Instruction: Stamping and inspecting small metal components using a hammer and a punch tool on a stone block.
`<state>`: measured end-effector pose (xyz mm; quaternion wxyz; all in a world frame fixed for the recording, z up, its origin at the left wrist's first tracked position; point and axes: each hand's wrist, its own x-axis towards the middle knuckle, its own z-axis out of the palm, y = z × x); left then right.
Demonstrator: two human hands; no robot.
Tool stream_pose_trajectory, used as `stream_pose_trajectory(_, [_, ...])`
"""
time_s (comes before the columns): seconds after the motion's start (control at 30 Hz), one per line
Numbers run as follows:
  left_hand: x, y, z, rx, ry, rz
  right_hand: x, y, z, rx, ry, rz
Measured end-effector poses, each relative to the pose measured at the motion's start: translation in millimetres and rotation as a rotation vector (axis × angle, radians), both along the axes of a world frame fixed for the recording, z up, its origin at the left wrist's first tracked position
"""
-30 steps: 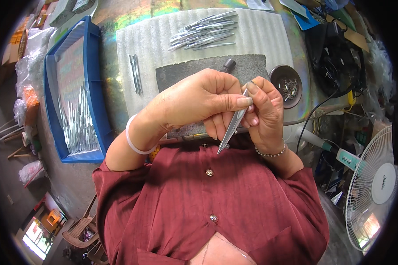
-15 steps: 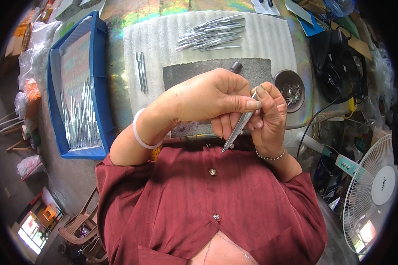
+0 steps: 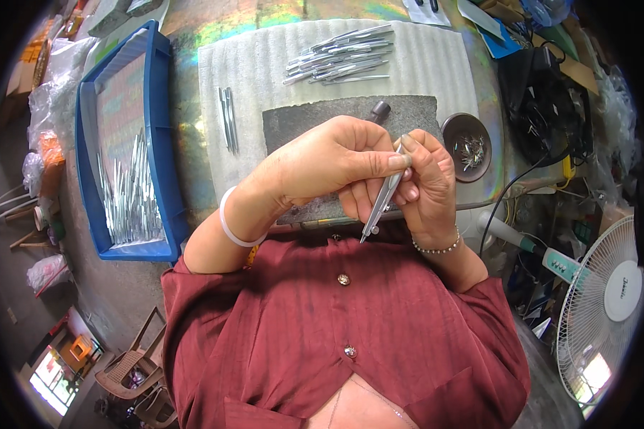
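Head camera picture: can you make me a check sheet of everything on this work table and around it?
Surface: white ribbed foam sheet with a dark grey pad on it.
Job's things: metal tweezers held in both hands, points toward the person; pile of tweezers at the far side; pair of tweezers lying left of the pad.
Clutter: blue tray of metal pieces on the left; small brown bowl of bits on the right.
Grippers: left hand and right hand both pinch the tweezers.
Cables: black cable on the right.
Surroundings: white fan, plastic bags.
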<state>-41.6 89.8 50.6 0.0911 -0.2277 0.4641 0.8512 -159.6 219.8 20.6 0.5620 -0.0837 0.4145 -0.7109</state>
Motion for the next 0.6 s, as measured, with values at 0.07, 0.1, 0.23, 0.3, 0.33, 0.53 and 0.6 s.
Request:
stream_pose_trajectory(0.07, [2.7, 2.2, -2.0, 0.008, 0.003, 0.020, -0.2, -0.8, 0.3, 0.008, -0.007, 0.011])
stream_pose_trajectory(0.1, [4.5, 3.6, -2.8, 0.027, 0.010, 0.045, -0.1, -1.2, 0.0, 0.006, -0.005, 0.026])
stream_pose_trajectory(0.23, [12.0, 10.2, 2.0, 0.005, 0.018, 0.086, -4.1, -3.0, 4.1, 0.021, 0.037, 0.111])
stream_pose_trajectory(0.3, [17.5, 14.8, 4.7, 0.018, 0.031, 0.095, -6.7, -4.0, 6.4, 0.022, 0.064, 0.151])
stream_pose_trajectory(0.33, [20.5, 17.4, 5.4, 0.030, 0.043, 0.108, -7.5, -4.6, 6.5, 0.021, 0.089, 0.194])
stream_pose_trajectory(0.53, [36.0, 27.3, 8.5, 0.099, 0.056, 0.220, -4.4, -10.3, 7.4, 0.006, 0.094, 0.281])
stream_pose_trajectory(0.6, [38.7, 27.8, 5.0, 0.109, 0.061, 0.226, -2.7, -10.6, 4.1, -0.005, 0.084, 0.289])
